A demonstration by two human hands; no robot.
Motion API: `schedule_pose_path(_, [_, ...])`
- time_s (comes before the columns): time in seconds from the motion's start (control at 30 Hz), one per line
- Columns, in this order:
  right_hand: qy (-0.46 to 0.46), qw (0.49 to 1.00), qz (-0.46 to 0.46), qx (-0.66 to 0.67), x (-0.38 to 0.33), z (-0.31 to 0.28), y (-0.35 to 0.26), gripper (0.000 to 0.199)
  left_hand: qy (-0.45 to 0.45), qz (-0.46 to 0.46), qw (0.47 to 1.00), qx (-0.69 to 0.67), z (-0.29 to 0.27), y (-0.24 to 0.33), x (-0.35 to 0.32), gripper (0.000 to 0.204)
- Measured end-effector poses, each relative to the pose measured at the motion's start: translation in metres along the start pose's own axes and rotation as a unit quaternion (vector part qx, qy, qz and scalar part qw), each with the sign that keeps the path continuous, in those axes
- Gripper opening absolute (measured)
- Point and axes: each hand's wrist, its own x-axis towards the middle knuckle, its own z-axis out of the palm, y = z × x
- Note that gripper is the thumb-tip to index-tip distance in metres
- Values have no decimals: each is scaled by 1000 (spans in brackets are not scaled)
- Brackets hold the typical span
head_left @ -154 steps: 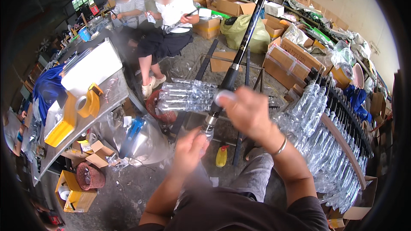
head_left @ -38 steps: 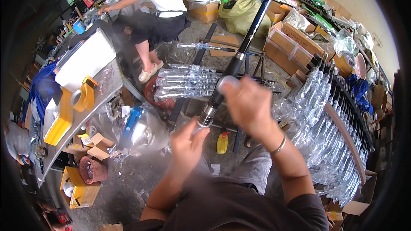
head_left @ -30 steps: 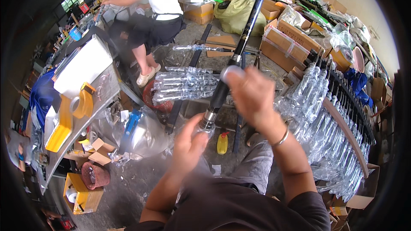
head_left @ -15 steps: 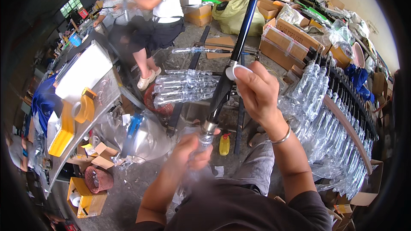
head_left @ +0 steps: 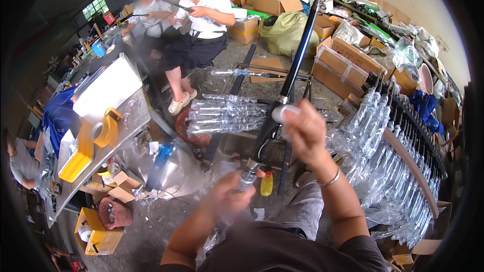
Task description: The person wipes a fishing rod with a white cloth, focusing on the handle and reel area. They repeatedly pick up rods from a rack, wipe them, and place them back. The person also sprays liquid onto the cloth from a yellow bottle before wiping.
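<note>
From up here on the head camera I see my own two bare forearms coming in from the lower edge, uncovered from the elbows down. My left hand (head_left: 229,196) wears no glove or ring that I can make out, and it is a little blurred. My right hand (head_left: 307,131) is bare too, with a thin silver-coloured metal bangle (head_left: 330,179) circling the wrist. I have on a dark brown short-sleeved cloth shirt (head_left: 297,249) and grey trousers (head_left: 305,209).
</note>
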Motion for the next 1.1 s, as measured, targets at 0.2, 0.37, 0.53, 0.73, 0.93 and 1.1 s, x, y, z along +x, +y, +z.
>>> schedule_pose_path(0.2, [-2, 998, 37, 58, -10, 9, -15, 38, -21, 3, 998, -67, -4, -6, 2, 56])
schedule_pose_path(0.37, [39, 999, 8, 21, 6, 0, -7, 35, 44, -16, 999, 12, 9, -6, 0, 52])
schedule_pose_path(0.53, [-1, 996, -22, -82, 4, -7, -6, 33, 206, -53, 967, 140, 12, -1, -2, 56])
schedule_pose_path(0.73, [-59, 994, -15, -93, -9, 8, -24, 33, 50, 32, 998, -1, 1, 2, 2, 58])
schedule_pose_path(0.93, [-36, 993, 18, -114, 1, 3, -29, 28, 104, 33, 989, 98, 15, 5, 2, 59])
schedule_pose_path(1.1, [-2, 989, 36, -145, 16, -13, -15, 25, 130, 41, 981, 141, 16, 2, 3, 60])
